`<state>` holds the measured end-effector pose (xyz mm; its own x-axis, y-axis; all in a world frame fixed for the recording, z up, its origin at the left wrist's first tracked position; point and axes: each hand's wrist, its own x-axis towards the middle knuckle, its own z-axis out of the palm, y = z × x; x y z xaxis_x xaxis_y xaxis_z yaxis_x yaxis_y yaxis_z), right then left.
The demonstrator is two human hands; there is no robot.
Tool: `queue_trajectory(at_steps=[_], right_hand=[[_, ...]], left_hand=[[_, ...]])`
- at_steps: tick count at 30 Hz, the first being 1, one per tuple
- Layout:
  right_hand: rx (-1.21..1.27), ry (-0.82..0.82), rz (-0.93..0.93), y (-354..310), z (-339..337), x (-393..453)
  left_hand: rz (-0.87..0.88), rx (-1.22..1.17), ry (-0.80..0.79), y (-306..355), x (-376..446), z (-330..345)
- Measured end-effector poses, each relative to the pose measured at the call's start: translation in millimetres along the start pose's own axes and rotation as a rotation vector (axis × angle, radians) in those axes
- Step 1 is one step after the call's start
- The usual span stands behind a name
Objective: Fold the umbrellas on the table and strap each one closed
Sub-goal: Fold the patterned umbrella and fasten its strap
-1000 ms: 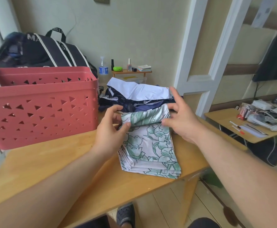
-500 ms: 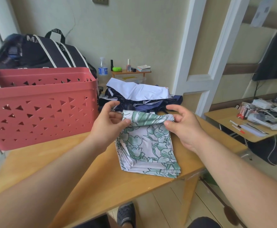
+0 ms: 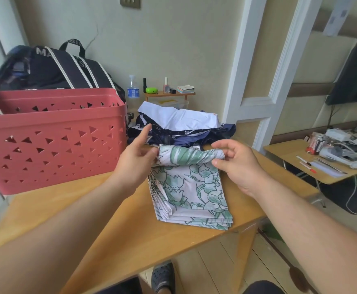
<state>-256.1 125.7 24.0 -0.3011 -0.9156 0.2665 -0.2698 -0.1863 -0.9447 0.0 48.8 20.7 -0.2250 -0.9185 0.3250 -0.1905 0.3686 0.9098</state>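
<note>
Head view shows the floral umbrella [image 3: 191,187] lying on the bench [image 3: 88,219], its far end rolled. Right hand [image 3: 237,166] pinches the roll's end to keep it tight; left hand [image 3: 137,160], fingers relaxed and holding nothing, rests against the other end.

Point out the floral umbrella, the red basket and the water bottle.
floral umbrella [image 3: 191,187]: head view, flat folded canopy.
red basket [image 3: 52,132]: head view, front wall.
water bottle [image 3: 133,90]: head view, blue label.
</note>
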Motion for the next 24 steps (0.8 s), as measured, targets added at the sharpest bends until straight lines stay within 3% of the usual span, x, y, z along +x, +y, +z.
queue_trajectory(at_steps=[4,9,14,19,24], right_hand=[[-0.061,0.015,-0.003,-3.1,-0.2,-0.1],[-0.237,0.120,-0.029,-0.9,-2.3,-1.1],[-0.464,0.176,-0.110,2.5,-6.2,-6.8],[-0.792,0.069,-0.322,18.6,-12.9,-21.9],[-1.096,-0.074,-0.423,46.4,-17.7,-42.5]], left_hand=[[0.068,0.061,-0.046,-1.3,0.3,-0.1],[0.024,0.048,0.091,-8.4,1.8,4.0],[0.086,0.211,0.002,-18.2,-17.0,5.8],[0.161,0.423,-0.054,-22.9,-30.6,2.0],[0.281,0.629,-0.227,-27.8,-38.3,-4.1]])
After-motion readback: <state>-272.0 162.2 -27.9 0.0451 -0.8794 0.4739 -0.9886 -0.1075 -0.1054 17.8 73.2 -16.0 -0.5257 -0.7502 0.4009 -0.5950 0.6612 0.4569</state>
